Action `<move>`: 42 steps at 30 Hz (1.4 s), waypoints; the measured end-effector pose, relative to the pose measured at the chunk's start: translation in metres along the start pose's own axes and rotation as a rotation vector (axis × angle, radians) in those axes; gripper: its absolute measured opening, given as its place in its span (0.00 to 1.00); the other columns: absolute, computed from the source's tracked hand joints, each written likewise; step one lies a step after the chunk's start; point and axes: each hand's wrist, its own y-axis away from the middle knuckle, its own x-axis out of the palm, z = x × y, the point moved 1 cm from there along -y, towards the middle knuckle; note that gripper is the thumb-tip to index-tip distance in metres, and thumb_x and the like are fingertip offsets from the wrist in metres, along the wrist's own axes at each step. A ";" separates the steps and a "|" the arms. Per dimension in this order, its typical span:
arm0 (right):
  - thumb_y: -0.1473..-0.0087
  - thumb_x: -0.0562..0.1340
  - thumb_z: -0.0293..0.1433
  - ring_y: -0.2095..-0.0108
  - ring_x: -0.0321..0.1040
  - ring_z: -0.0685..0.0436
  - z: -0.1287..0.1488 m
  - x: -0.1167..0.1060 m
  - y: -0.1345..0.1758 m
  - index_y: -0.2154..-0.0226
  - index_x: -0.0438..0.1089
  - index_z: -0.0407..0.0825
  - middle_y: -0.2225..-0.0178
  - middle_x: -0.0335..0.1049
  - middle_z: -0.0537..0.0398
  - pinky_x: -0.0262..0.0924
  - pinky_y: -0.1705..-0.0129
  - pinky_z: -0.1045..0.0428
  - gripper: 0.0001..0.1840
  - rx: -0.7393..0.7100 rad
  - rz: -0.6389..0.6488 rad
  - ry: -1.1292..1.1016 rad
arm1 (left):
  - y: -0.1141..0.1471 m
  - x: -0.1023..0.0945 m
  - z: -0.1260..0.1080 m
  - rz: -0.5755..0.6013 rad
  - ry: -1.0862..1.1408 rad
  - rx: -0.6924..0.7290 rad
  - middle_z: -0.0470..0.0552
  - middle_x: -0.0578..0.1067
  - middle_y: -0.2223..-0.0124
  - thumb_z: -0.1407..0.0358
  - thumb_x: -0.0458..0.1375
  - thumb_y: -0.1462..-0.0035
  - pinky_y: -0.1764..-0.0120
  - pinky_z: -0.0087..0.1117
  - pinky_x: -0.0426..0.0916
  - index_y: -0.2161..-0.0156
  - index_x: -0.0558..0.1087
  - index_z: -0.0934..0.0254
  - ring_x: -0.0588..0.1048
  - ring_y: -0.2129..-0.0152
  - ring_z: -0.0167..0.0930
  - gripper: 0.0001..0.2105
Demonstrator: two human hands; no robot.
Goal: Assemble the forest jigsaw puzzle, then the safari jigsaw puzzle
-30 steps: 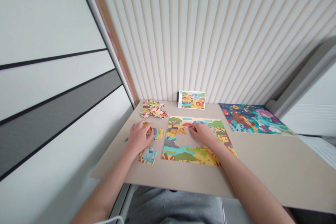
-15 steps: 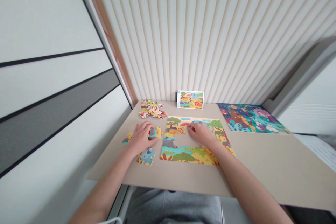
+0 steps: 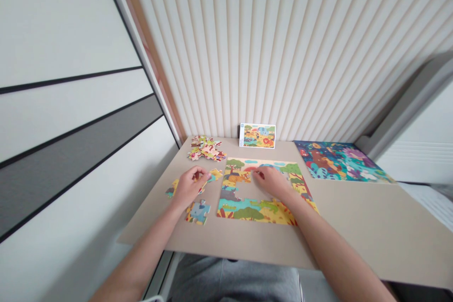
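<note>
My left hand (image 3: 191, 188) is closed, thumb and forefinger pinched at the edge of a yellow-and-teal puzzle piece (image 3: 214, 175). My palm partly covers other loose pieces on the table. Below it lies a puzzle piece with a blue elephant (image 3: 198, 212). My right hand (image 3: 271, 181) rests over the partly assembled animal jigsaw puzzle (image 3: 247, 213), fingers pinched together at the upper edge of its open middle. Whatever those fingers hold is hidden. Trees, a crocodile and a hippo show on the joined border. Yellow pieces (image 3: 171, 188) lie left of my left hand.
A heap of puzzle pieces (image 3: 205, 149) lies at the back left of the table (image 3: 240, 243). A picture card (image 3: 258, 136) of the animal scene stands against the ribbed wall (image 3: 244, 47). A dark, colourful finished puzzle (image 3: 341, 160) lies at the right.
My left hand has lifted slightly and its fingers have drawn into a pinch, uncovering more of the elephant piece. The yellow-and-teal piece has shifted and turned. My right hand has barely moved.
</note>
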 end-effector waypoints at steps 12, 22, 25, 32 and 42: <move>0.35 0.56 0.45 0.68 0.66 0.48 0.038 -0.011 0.015 0.68 0.73 0.49 0.68 0.72 0.57 0.59 0.65 0.54 0.20 -0.288 0.133 -0.680 | 0.032 0.050 -0.051 0.158 0.576 -0.146 0.46 0.76 0.71 0.54 0.66 0.45 0.64 0.29 0.71 0.64 0.71 0.64 0.76 0.73 0.29 0.15; 0.39 0.59 0.45 0.73 0.66 0.49 0.005 -0.018 0.009 0.70 0.71 0.47 0.74 0.71 0.57 0.58 0.69 0.54 0.19 -0.088 0.098 -0.744 | 0.066 0.042 -0.049 0.032 -0.163 0.354 0.56 0.75 0.47 0.64 0.55 0.34 0.45 0.46 0.69 0.43 0.69 0.58 0.74 0.50 0.39 0.15; 0.42 0.62 0.44 0.76 0.66 0.49 -0.024 -0.016 0.010 0.63 0.73 0.46 0.77 0.71 0.57 0.56 0.73 0.55 0.17 0.052 0.030 -0.775 | 0.081 0.043 -0.042 0.037 -0.411 0.468 0.55 0.75 0.49 0.67 0.53 0.33 0.45 0.47 0.68 0.46 0.71 0.58 0.73 0.50 0.40 0.13; 0.45 0.64 0.40 0.81 0.63 0.51 -0.044 -0.005 0.026 0.49 0.73 0.45 0.79 0.70 0.59 0.54 0.80 0.57 0.24 0.207 0.163 -0.737 | 0.090 0.056 -0.038 0.128 -0.550 0.529 0.56 0.73 0.44 0.69 0.52 0.34 0.41 0.48 0.66 0.43 0.70 0.62 0.71 0.46 0.40 0.16; 0.44 0.62 0.35 0.78 0.69 0.48 0.003 0.026 0.033 0.50 0.76 0.45 0.79 0.74 0.57 0.62 0.71 0.54 0.21 0.109 0.127 -0.569 | 0.090 0.052 -0.044 0.228 -0.544 0.557 0.54 0.71 0.39 0.67 0.54 0.35 0.39 0.47 0.64 0.38 0.68 0.59 0.68 0.41 0.40 0.21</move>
